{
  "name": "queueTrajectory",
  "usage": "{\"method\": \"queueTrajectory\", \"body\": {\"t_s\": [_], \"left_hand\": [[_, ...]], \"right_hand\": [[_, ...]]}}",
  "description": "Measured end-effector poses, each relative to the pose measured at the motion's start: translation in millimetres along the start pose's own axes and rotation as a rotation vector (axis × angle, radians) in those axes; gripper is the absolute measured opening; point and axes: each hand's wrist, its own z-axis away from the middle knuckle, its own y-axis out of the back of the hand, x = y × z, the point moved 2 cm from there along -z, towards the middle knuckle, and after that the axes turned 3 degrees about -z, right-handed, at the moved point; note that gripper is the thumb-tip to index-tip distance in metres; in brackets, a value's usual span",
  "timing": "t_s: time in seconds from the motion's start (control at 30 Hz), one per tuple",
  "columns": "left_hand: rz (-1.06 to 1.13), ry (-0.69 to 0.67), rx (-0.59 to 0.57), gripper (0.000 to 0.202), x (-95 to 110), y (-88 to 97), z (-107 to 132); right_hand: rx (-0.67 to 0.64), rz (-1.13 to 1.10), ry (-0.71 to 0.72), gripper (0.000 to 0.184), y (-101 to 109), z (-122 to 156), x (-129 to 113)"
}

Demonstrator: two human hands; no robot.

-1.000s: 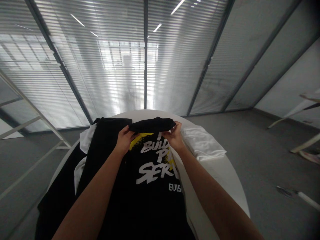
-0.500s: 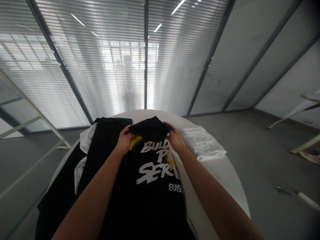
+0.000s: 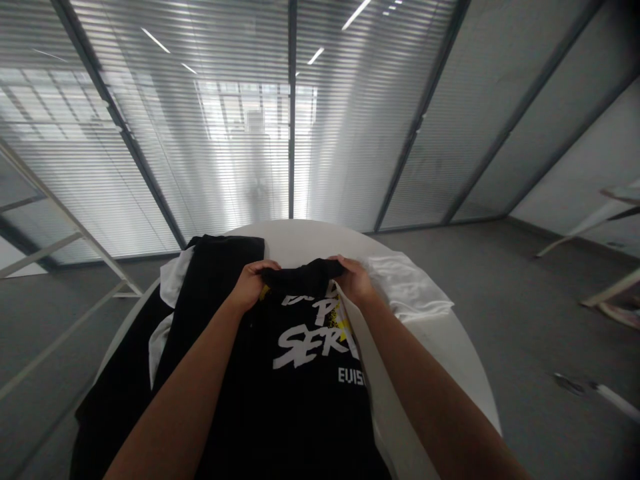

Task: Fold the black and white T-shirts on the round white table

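Two hands hold the gathered top edge of a black T-shirt (image 3: 310, 380) at lower centre of the frame: the left hand (image 3: 249, 285) and right hand (image 3: 355, 279) each grip it closed, fingers curled over the cloth. The shirt, printed with white and yellow lettering, lies on a round white worktop (image 3: 300, 237). Folded white cloth (image 3: 407, 287) sits just right; a black garment (image 3: 225, 267) lies just left.

Strong daylight is let in through the slatted blinds (image 3: 250, 153), and glare is blown out around the centre panel. Ceiling strip lights (image 3: 356, 15) are caught at the top. The black T-shirt (image 3: 305, 407) is underexposed, with its folds lost in shadow. Fisheye bowing is seen towards the edges, and the corners are darkened.
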Motion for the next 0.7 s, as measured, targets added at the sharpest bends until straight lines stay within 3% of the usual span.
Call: {"method": "queueTrajectory", "body": {"t_s": [0.17, 0.3, 0.4, 0.5, 0.6, 0.7], "left_hand": [[-0.016, 0.029, -0.092, 0.002, -1, 6.6, 1], [-0.148, 0.094, -0.231, 0.016, -2, 9.2, 2], [-0.256, 0.113, -0.271, 0.023, -1, 7.3, 2], [-0.283, 0.093, -0.193, 0.025, 0, 3.7, 1], [-0.301, 0.138, -0.010, 0.028, -3, 3.3, -3], [-0.451, 0.201, 0.154, 0.025, -6, 5.4, -7]], "right_hand": [[0.004, 0.106, 0.009, 0.038, 5, 2, -4], [-0.074, 0.220, 0.045, 0.045, 2, 5, -5], [-0.092, 0.161, 0.087, 0.036, -5, 4, -3], [0.061, 0.209, 0.065, 0.028, -8, -1, 0], [0.209, 0.376, -0.060, 0.021, -5, -8, 2], [0.268, 0.593, -0.152, 0.028, 0, -13, 3]]}}
